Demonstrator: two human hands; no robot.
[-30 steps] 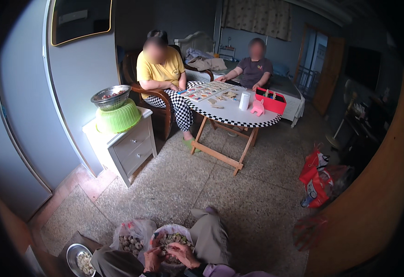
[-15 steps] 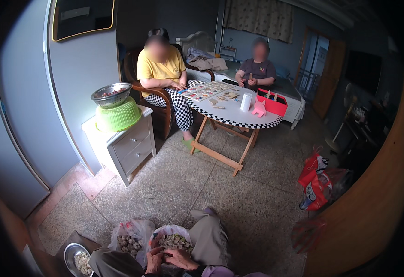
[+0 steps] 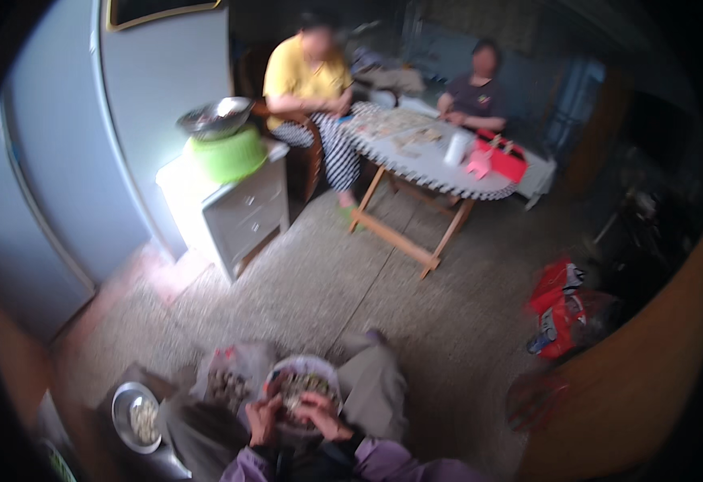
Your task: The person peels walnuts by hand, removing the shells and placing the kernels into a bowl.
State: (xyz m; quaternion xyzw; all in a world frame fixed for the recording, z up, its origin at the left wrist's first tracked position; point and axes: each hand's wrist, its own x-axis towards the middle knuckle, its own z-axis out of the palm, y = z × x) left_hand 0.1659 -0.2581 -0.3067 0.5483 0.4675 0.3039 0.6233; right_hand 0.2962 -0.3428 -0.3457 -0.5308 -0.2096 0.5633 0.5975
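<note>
A round bowl (image 3: 307,371) filled with small greenish-brown pieces rests on my lap at the bottom of the view. My left hand (image 3: 264,418) and my right hand (image 3: 319,416) are both at its near rim, fingers curled close together over the contents. The picture is blurred, so what the fingers pinch cannot be made out. A clear plastic bag (image 3: 227,377) with darker pieces lies just left of the bowl. A metal bowl (image 3: 136,416) with pale pieces stands on the floor at my left.
Two people sit at a round folding table (image 3: 440,165) at the back, with a pink basket (image 3: 500,157) on it. A white drawer cabinet (image 3: 227,205) carries a green basket (image 3: 227,153) and a metal basin. Red bags (image 3: 560,309) lie at right.
The view has swung and gone blurry, with the room now sitting lower and more to the right. My hands stay together at the bowl on my lap.
</note>
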